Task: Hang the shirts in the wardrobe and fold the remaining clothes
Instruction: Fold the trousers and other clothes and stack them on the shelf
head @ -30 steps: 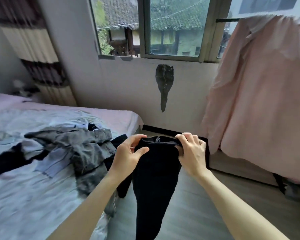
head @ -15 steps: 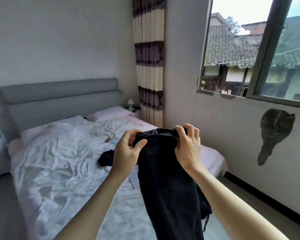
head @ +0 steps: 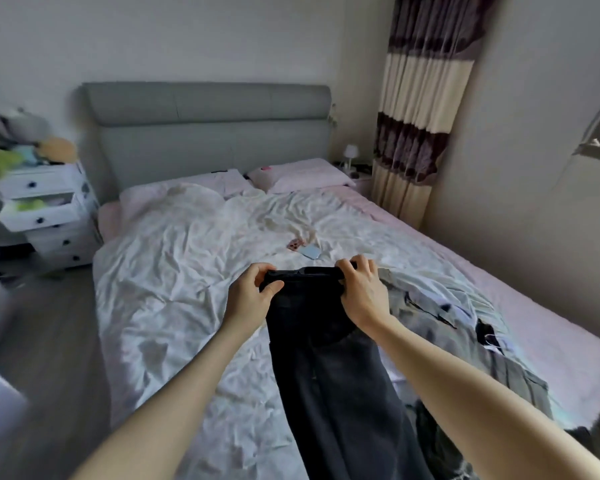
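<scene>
A pair of black trousers [head: 329,368] hangs from my two hands above the foot of the bed [head: 194,258]. My left hand [head: 252,297] pinches the left end of the waistband. The right end is gripped by my right hand [head: 361,292], fingers curled over the top edge. The legs drop down out of the bottom of the view. A heap of unfolded clothes [head: 451,327], grey, pale blue and black, lies on the bed's right side, just right of my right forearm.
A phone [head: 294,244] and a pale blue card [head: 309,251] lie mid-bed on the crumpled white duvet. A white drawer unit [head: 45,216] with one drawer open stands left of the grey headboard. A striped curtain [head: 420,109] hangs at the right, by a small bedside lamp [head: 351,153].
My view has swung left from the window and the hanging pink garment to face the bed head-on. Both hands keep the same hold on the trousers' waistband.
</scene>
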Action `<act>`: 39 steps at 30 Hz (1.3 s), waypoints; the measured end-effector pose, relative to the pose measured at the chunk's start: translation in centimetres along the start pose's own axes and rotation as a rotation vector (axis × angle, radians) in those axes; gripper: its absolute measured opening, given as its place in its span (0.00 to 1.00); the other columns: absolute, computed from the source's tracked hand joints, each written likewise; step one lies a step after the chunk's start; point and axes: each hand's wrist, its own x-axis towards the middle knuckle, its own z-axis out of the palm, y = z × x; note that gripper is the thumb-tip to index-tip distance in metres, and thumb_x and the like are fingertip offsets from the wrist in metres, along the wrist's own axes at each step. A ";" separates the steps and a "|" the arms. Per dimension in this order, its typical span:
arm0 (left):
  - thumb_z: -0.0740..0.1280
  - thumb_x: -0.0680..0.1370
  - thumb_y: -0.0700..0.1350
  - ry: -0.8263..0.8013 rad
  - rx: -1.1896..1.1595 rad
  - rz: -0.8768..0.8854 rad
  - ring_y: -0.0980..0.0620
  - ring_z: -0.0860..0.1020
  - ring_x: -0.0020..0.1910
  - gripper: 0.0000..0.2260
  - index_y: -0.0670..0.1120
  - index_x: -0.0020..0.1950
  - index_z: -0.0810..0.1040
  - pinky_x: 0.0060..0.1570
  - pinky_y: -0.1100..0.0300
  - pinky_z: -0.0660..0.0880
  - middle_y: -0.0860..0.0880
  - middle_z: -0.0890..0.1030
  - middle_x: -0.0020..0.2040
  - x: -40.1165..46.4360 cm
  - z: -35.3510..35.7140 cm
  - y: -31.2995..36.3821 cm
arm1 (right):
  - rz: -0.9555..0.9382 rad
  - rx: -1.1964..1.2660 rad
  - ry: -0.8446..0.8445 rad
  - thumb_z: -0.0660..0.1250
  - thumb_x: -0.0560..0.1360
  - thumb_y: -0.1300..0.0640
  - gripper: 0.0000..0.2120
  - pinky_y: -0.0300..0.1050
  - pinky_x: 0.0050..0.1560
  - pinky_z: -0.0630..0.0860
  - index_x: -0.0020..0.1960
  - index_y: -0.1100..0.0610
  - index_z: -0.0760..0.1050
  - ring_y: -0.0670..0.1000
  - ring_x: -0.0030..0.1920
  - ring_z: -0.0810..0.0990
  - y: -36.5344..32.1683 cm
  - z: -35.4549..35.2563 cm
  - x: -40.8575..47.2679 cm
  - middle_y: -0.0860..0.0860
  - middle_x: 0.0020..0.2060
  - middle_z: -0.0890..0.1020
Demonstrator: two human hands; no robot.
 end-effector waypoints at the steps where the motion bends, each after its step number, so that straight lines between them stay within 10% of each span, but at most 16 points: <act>1: 0.70 0.73 0.39 0.008 0.024 -0.024 0.51 0.77 0.48 0.09 0.45 0.52 0.77 0.43 0.75 0.69 0.50 0.79 0.47 1.5 0.5 -2.2 | 0.010 0.034 -0.029 0.59 0.73 0.66 0.19 0.47 0.40 0.70 0.63 0.55 0.68 0.57 0.62 0.63 0.0 1.8 1.5 0.55 0.60 0.68; 6: 0.65 0.78 0.44 -0.102 0.217 -0.339 0.43 0.65 0.68 0.25 0.44 0.73 0.62 0.67 0.52 0.63 0.41 0.66 0.70 5.0 4.2 -14.5 | 0.083 0.272 -0.196 0.54 0.76 0.69 0.28 0.45 0.65 0.61 0.74 0.56 0.57 0.55 0.71 0.59 0.7 12.2 5.0 0.55 0.71 0.63; 11: 0.59 0.80 0.41 -0.216 0.152 -0.600 0.46 0.62 0.71 0.23 0.45 0.75 0.58 0.67 0.55 0.63 0.43 0.60 0.73 -3.3 7.6 -22.5 | 0.232 0.306 -0.431 0.52 0.78 0.66 0.24 0.45 0.65 0.63 0.74 0.55 0.59 0.53 0.70 0.61 4.0 20.2 -3.9 0.53 0.71 0.63; 20: 0.58 0.80 0.40 -0.253 0.150 -0.976 0.51 0.73 0.56 0.17 0.42 0.69 0.67 0.52 0.63 0.66 0.44 0.73 0.64 -19.4 14.7 -24.0 | 0.460 0.150 -0.742 0.58 0.79 0.52 0.19 0.41 0.57 0.70 0.69 0.52 0.65 0.49 0.62 0.68 6.7 23.5 -28.0 0.48 0.62 0.70; 29: 0.64 0.78 0.47 -0.164 0.360 -0.866 0.52 0.73 0.41 0.10 0.45 0.57 0.72 0.41 0.59 0.67 0.53 0.78 0.45 -22.9 17.5 -22.4 | 0.445 -0.069 -0.682 0.74 0.65 0.55 0.19 0.46 0.35 0.71 0.54 0.58 0.77 0.55 0.42 0.76 6.7 23.1 -35.3 0.53 0.46 0.78; 39: 0.64 0.77 0.47 -0.397 0.215 -1.066 0.51 0.81 0.39 0.08 0.46 0.41 0.70 0.50 0.48 0.78 0.51 0.77 0.38 -27.0 20.4 -20.3 | 0.708 -0.063 -0.742 0.58 0.74 0.57 0.15 0.44 0.46 0.64 0.61 0.54 0.65 0.52 0.52 0.69 9.9 22.2 -40.7 0.49 0.54 0.71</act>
